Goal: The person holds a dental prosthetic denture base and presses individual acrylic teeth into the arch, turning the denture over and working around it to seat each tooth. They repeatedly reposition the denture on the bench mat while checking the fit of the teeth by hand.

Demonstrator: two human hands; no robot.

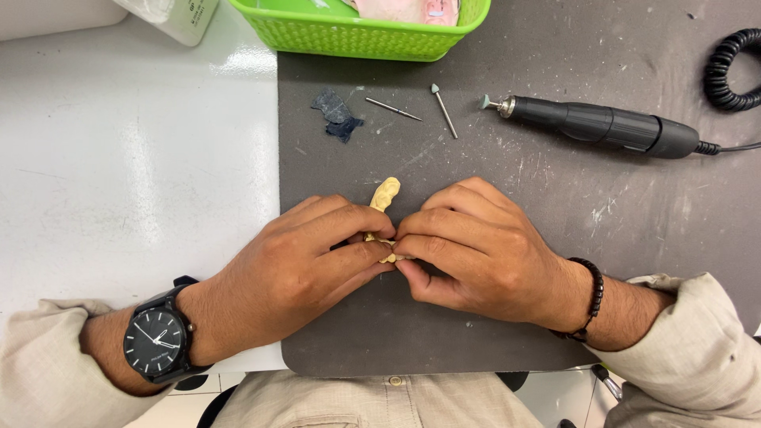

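Both my hands meet over a dark grey mat (491, 317) and pinch a small yellowish dental cast (386, 194). My left hand (305, 261), with a black wristwatch, grips the cast from the left. From the right, my right hand (476, 250), wearing a black bead bracelet, closes its fingertips on the same piece. Only the cast's upper end pokes out above the fingers; the rest is hidden between them.
A black rotary handpiece (602, 125) with a coiled cord (725, 71) lies at the mat's upper right. Two loose burs (444, 111) and a scrap of dark abrasive paper (337, 115) lie near a green basket (357, 36). White table (135, 158) at left.
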